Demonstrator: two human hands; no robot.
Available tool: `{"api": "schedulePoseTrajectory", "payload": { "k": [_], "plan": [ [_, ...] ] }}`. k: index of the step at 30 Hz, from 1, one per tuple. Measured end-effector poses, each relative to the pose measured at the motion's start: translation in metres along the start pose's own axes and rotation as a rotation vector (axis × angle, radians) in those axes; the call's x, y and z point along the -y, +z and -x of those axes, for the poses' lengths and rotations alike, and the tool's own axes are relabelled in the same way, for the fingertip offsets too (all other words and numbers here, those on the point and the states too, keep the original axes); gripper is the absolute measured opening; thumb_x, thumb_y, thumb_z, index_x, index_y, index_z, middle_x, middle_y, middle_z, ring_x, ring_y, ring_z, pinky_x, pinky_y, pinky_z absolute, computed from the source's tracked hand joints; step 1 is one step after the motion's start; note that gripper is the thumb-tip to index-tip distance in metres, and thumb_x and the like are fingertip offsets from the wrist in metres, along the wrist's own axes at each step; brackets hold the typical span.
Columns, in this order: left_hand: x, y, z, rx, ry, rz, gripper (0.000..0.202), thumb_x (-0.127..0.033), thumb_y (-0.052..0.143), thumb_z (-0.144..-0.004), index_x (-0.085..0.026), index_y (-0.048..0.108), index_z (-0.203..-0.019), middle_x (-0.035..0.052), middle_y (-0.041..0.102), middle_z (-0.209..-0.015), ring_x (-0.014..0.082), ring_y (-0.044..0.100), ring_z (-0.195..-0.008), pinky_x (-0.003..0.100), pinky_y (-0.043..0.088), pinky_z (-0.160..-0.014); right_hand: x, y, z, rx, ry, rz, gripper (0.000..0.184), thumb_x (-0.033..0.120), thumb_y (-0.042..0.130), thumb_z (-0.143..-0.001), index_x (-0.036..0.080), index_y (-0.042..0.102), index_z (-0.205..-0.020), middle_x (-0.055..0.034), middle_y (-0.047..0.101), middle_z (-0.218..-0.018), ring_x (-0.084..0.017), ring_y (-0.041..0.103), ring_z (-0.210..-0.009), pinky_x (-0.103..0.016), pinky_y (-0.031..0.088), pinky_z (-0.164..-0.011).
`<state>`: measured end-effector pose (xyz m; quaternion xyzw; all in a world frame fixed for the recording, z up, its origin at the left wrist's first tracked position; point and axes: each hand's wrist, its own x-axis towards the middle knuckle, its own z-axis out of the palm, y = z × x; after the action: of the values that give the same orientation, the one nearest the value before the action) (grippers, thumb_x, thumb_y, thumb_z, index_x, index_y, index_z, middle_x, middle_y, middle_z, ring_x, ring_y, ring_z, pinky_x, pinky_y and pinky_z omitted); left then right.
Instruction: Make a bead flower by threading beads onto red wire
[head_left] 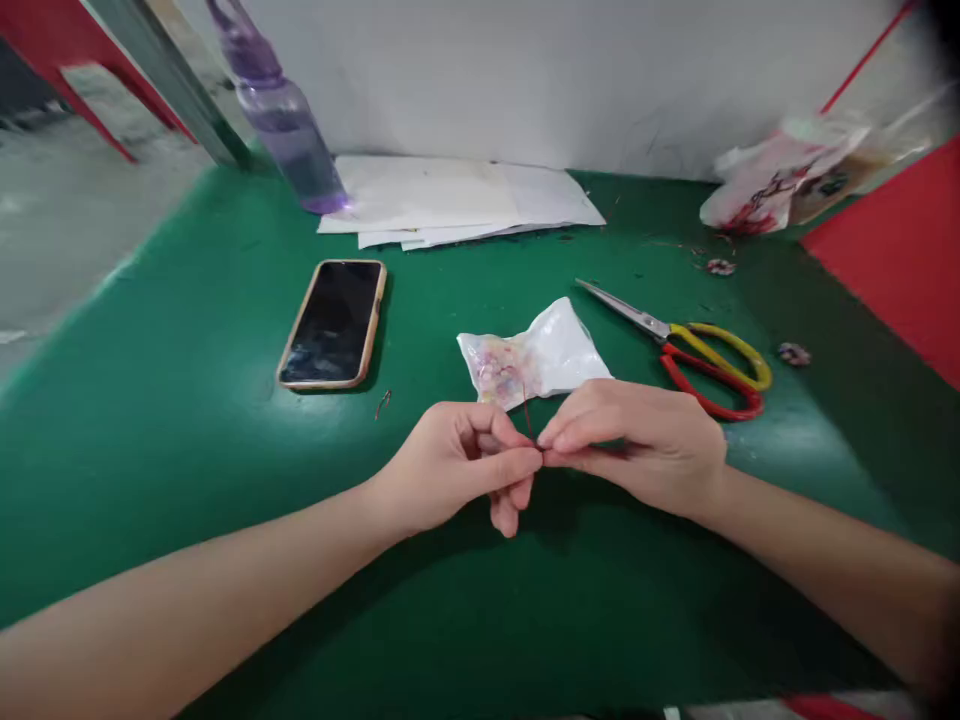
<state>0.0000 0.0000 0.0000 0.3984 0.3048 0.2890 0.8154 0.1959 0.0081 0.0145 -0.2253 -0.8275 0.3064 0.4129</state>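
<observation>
One slender, curved, reddish strand between pinched fingertips.

Scissor blades — smooth metal; packet — glossy plastic; tabletop smooth, shiny; sheets matt paper

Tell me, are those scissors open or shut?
The scissors look shut: their blades lie together, tapering to one narrow point with no visible gap.

Pouch blocks ahead, scissors right; near tabletop free.
</observation>
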Motion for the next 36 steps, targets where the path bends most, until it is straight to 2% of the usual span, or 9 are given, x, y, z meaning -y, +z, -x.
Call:
{"api": "schedulePoseTrajectory", "payload": {
  "k": [9, 19, 26, 30, 32, 33, 36],
  "plan": [
    [0.002, -0.003, 0.003, 0.056, 0.001, 0.064, 0.015, -0.015, 0.06, -0.083, -0.011, 0.054, -0.07, -0.0011, 0.066, -0.055, 0.0071, 0.061, -0.039, 0.011, 0.045, -0.038, 0.002, 0.0, -0.001, 0.019, -0.006, -0.015, 0.013, 0.002, 0.065, -0.074, 0.014, 0.062, -0.078, -0.0065, 0.068, -0.078, -0.013, 0.064, -0.074, -0.026, 0.054, -0.066],
    [0.009, -0.001, 0.003, 0.028, -0.05, 0.21, 0.015, -0.014, 0.058, -0.084, -0.012, 0.054, -0.07, -0.002, 0.064, -0.055, 0.0049, 0.057, -0.038, 0.011, 0.042, -0.037, 0.011, 0.0, 0.001, 0.037, -0.08, 0.207, 0.016, -0.002, 0.059, -0.077, 0.013, 0.06, -0.081, -0.0073, 0.068, -0.078, -0.012, 0.063, -0.078, -0.026, 0.055, -0.07],
    [0.009, -0.003, 0.001, 0.058, -0.076, 0.25, 0.019, -0.015, 0.058, -0.085, -0.011, 0.055, -0.067, -0.0014, 0.063, -0.054, 0.0045, 0.055, -0.036, 0.011, 0.041, -0.034, 0.007, -0.003, 0.01, 0.157, -0.324, 0.43, 0.017, 0.004, 0.047, -0.086, 0.008, 0.062, -0.092, -0.0129, 0.068, -0.09, -0.018, 0.06, -0.094, -0.03, 0.054, -0.083],
    [0.008, -0.003, 0.001, 0.067, -0.091, 0.215, 0.019, -0.016, 0.058, -0.084, -0.011, 0.056, -0.066, -0.0011, 0.063, -0.053, 0.0053, 0.056, -0.036, 0.011, 0.041, -0.034, 0.007, -0.004, 0.014, 0.18, -0.402, 0.502, 0.018, 0.007, 0.048, -0.086, 0.005, 0.062, -0.097, -0.0147, 0.067, -0.095, -0.02, 0.059, -0.099, -0.033, 0.053, -0.087],
    [0.006, -0.003, 0.0, 0.077, -0.112, 0.184, 0.019, -0.016, 0.058, -0.084, -0.011, 0.056, -0.066, -0.0012, 0.063, -0.052, 0.0057, 0.056, -0.035, 0.011, 0.04, -0.034, 0.007, -0.003, 0.013, 0.187, -0.365, 0.464, 0.018, 0.006, 0.047, -0.086, 0.008, 0.062, -0.096, -0.0133, 0.067, -0.094, -0.019, 0.06, -0.096, -0.033, 0.054, -0.084],
    [0.005, -0.003, 0.0, 0.079, -0.121, 0.176, 0.019, -0.016, 0.059, -0.083, -0.011, 0.056, -0.065, -0.0015, 0.063, -0.051, 0.0054, 0.055, -0.035, 0.011, 0.04, -0.033, 0.006, -0.003, 0.011, 0.177, -0.303, 0.413, 0.017, 0.005, 0.048, -0.086, 0.01, 0.062, -0.094, -0.0115, 0.068, -0.091, -0.017, 0.061, -0.092, -0.032, 0.054, -0.081],
    [0.002, -0.004, -0.001, 0.074, -0.138, 0.182, 0.019, -0.017, 0.06, -0.082, -0.011, 0.057, -0.065, -0.0025, 0.061, -0.05, 0.0039, 0.053, -0.033, 0.011, 0.04, -0.034, 0.003, 0.0, 0.006, 0.101, -0.016, 0.131, 0.014, 0.005, 0.056, -0.082, 0.017, 0.062, -0.085, -0.0042, 0.068, -0.083, -0.012, 0.063, -0.078, -0.026, 0.055, -0.07]
  ]
}}
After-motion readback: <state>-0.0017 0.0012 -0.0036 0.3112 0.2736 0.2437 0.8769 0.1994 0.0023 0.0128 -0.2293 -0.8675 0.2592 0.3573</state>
